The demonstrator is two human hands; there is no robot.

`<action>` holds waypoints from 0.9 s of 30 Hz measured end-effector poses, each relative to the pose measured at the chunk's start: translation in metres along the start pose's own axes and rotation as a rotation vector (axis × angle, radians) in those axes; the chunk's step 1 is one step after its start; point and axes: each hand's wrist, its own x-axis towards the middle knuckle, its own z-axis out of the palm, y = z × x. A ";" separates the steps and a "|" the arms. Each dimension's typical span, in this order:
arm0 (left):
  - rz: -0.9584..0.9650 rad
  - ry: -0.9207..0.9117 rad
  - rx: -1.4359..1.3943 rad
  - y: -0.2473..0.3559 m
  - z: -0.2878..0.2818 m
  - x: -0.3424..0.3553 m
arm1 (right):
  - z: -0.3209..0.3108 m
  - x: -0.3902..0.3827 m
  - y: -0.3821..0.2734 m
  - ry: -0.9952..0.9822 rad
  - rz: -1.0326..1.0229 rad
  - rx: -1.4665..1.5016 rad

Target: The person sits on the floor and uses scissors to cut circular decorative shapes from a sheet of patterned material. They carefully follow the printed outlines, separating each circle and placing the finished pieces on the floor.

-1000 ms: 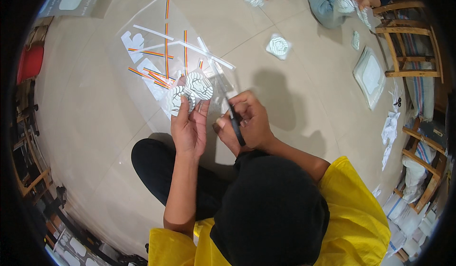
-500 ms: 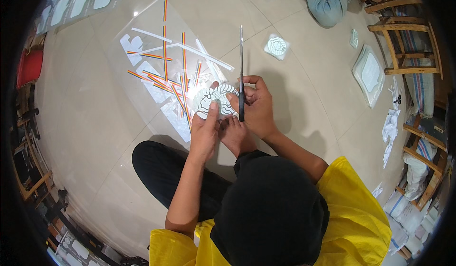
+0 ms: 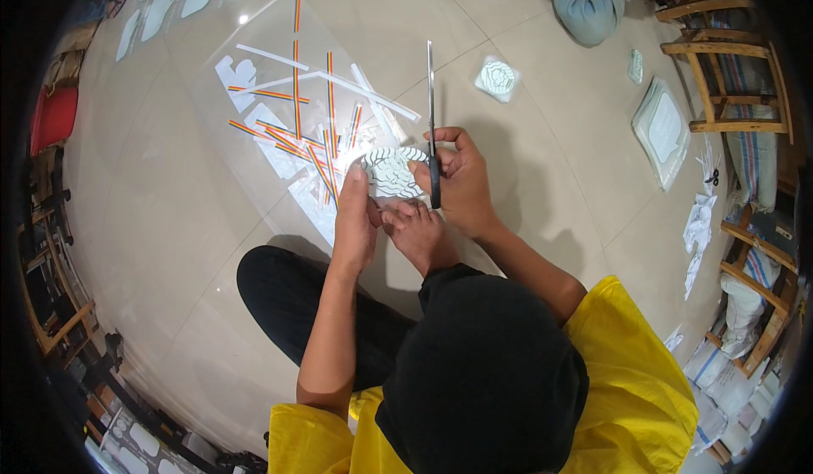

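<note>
A flat white cutout with dark wavy lines is held up between both hands, above my bare foot. My left hand grips its left edge, thumb on top. With my right hand I hold scissors by their black handle, the long blades pointing away from me. The right thumb also presses on the cutout's right side. The scissor blades look closed and stand apart from the cutout.
On the tiled floor, a clear plastic sheet lies under rainbow-striped strips and white scraps. A patterned cutout stack lies ahead, larger white pieces farther right. Wooden racks line the right; another person's leg is at the top.
My left thumb has slid from the middle of the cutout to its left edge, and the cutout's visible pattern has changed. The scissors stay upright in my right hand.
</note>
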 end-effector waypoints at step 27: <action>-0.017 -0.080 0.156 -0.010 0.007 0.003 | 0.007 0.008 0.010 -0.020 -0.014 -0.074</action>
